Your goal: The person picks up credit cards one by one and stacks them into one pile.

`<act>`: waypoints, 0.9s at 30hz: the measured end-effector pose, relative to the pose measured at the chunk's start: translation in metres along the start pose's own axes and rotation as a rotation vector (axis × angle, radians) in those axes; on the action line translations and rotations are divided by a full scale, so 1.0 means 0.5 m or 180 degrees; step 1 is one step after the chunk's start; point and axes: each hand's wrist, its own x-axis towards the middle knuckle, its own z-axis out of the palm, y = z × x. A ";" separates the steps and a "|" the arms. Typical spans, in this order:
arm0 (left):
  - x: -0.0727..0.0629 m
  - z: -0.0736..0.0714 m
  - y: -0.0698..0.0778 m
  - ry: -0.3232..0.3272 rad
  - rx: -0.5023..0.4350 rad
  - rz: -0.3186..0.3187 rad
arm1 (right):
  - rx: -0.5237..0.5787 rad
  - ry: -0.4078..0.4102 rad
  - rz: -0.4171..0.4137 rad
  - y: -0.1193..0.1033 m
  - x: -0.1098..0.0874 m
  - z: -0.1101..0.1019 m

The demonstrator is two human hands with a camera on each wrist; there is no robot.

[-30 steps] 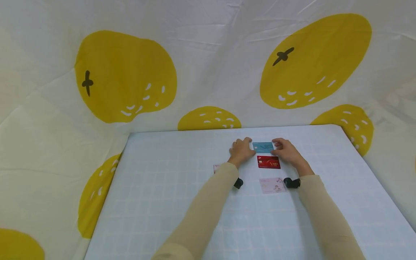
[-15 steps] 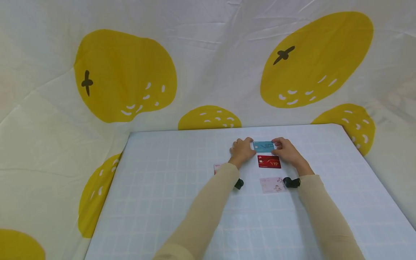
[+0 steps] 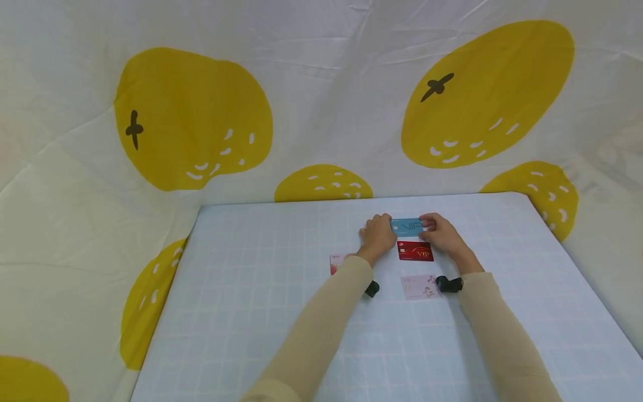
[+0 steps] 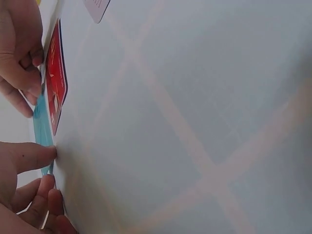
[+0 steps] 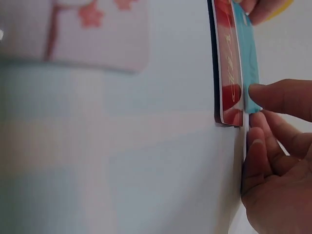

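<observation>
A teal VIP card (image 3: 406, 228) is held between my two hands at the far side of the table. My left hand (image 3: 379, 237) grips its left end, the thumb and fingertips meeting at the card's edge in the left wrist view. At the other end my right hand (image 3: 446, 237) pinches the card; its thumb (image 5: 280, 96) lies on the teal face in the right wrist view. Just in front, a red VIP card (image 3: 415, 251) lies close to the teal one. The teal card's ends are partly covered by fingers.
Nearer to me lies a pale pink card (image 3: 418, 287), beside the black wrist camera (image 3: 449, 284) on my right arm. A red-and-white card (image 3: 337, 262) shows partly behind my left sleeve (image 3: 321, 329). A fruit-patterned cloth (image 3: 336, 123) hangs behind the table (image 3: 241, 268).
My left hand has shifted slightly right and its fingers have closed in on the card's left end. More of the red-and-white card shows. The right hand stays nearly still.
</observation>
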 end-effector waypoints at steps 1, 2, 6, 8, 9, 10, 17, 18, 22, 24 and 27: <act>0.001 0.001 0.001 -0.0001 0.0006 0.0002 | 0.0010 0.0011 0.0017 0.000 0.000 0.001; 0.001 0.001 0.002 -0.0004 0.0012 0.0002 | 0.0014 0.0016 0.0024 -0.001 -0.001 0.000; 0.002 0.003 0.003 -0.0042 0.0031 -0.0009 | 0.0023 0.0023 0.0062 -0.001 -0.004 -0.001; 0.002 0.003 0.004 -0.0050 0.0018 -0.0001 | 0.0037 0.0026 0.0073 -0.002 -0.005 -0.002; 0.002 0.003 0.004 -0.0057 -0.0010 -0.0001 | 0.0032 0.0028 0.0076 -0.002 -0.005 -0.003; 0.001 0.002 0.004 -0.0062 -0.0057 -0.0002 | 0.0031 0.0029 0.0074 -0.002 -0.006 -0.003; -0.004 -0.010 0.002 -0.0125 -0.0434 -0.0077 | 0.0078 0.0046 0.0025 -0.006 -0.011 -0.001; -0.005 -0.012 0.002 -0.0137 -0.0488 -0.0089 | 0.0084 0.0052 0.0015 -0.007 -0.012 -0.001; -0.010 -0.017 -0.002 -0.0167 -0.0808 -0.0117 | 0.0154 0.0079 -0.0032 -0.012 -0.016 0.000; -0.011 -0.020 -0.005 -0.0178 -0.1014 -0.0118 | 0.0196 0.0086 -0.0051 -0.015 -0.018 0.001; -0.012 -0.025 -0.012 -0.0169 -0.1360 -0.0136 | 0.0261 0.0084 -0.0077 -0.019 -0.020 0.003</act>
